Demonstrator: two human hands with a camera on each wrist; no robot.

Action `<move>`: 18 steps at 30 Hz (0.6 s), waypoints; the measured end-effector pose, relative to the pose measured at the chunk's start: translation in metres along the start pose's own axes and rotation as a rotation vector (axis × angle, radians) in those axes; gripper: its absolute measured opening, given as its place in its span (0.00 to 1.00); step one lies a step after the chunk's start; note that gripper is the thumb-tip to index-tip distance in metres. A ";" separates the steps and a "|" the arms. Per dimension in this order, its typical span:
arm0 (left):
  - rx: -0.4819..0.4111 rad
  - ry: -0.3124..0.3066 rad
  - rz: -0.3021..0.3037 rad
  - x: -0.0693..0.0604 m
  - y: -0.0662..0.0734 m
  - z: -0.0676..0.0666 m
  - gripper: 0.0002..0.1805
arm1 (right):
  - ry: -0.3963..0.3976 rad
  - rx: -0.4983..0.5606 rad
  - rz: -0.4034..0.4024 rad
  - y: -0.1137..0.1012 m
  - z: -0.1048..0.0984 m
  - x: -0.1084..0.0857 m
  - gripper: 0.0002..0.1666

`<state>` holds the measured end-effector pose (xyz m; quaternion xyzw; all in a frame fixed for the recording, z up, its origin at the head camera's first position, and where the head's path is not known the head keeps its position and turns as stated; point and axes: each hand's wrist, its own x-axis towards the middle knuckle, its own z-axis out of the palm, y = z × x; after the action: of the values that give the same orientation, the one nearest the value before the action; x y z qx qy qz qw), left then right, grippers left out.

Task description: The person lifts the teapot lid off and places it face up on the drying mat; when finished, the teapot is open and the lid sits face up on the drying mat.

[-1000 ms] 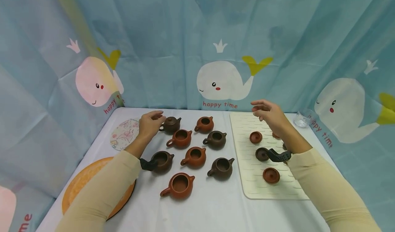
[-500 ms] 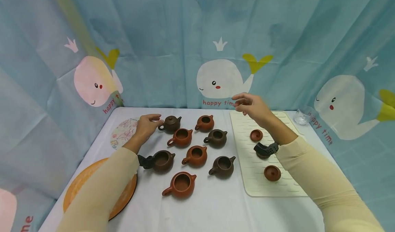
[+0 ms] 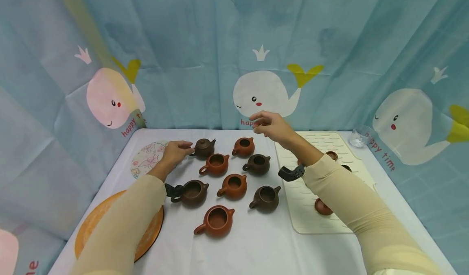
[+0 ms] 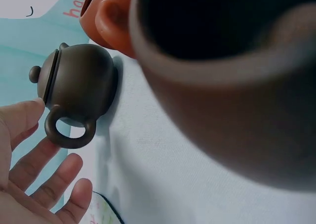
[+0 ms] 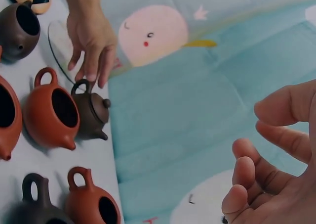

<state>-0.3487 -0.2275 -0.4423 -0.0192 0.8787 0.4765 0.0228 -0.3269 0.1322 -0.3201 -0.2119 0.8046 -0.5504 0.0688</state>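
A dark brown teapot (image 3: 205, 149) with its lid on stands at the back left of the group. My left hand (image 3: 175, 153) is at its handle; in the left wrist view the fingers (image 4: 58, 182) are spread and not wrapped round it. A fingertip seems to meet the handle (image 4: 71, 141), though contact is hard to tell. Raised above the back of the table, my right hand (image 3: 272, 127) has loosely bent fingers and holds nothing. Below it lie a lidless red-brown teapot (image 3: 243, 146) and a lidless dark teapot (image 3: 258, 164).
Several more lidless teapots (image 3: 217, 221) stand on the white table (image 3: 256, 250). To the right, a cream mat (image 3: 307, 222) bears several lids (image 3: 323, 206), partly behind the right arm. A clear glass (image 3: 358, 138), an orange round board (image 3: 152, 238) and a floral disc (image 3: 144, 161) lie around.
My right hand has moved left, from over the mat to above the back teapots. My left hand has shifted slightly down at the lidded teapot's handle. The teapots stay in place.
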 end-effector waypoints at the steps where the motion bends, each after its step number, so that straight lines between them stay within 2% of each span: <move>1: 0.005 -0.003 0.001 0.001 0.000 0.001 0.20 | -0.003 0.002 0.000 0.002 0.004 0.004 0.20; 12: 0.043 -0.005 -0.019 0.002 0.001 0.003 0.17 | -0.051 -0.007 0.058 0.028 0.048 0.049 0.19; 18: 0.050 -0.007 -0.009 0.004 0.003 0.003 0.15 | -0.094 -0.065 0.054 0.033 0.070 0.065 0.19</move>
<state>-0.3525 -0.2234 -0.4421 -0.0210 0.8901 0.4545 0.0284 -0.3699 0.0550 -0.3695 -0.2180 0.8233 -0.5113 0.1147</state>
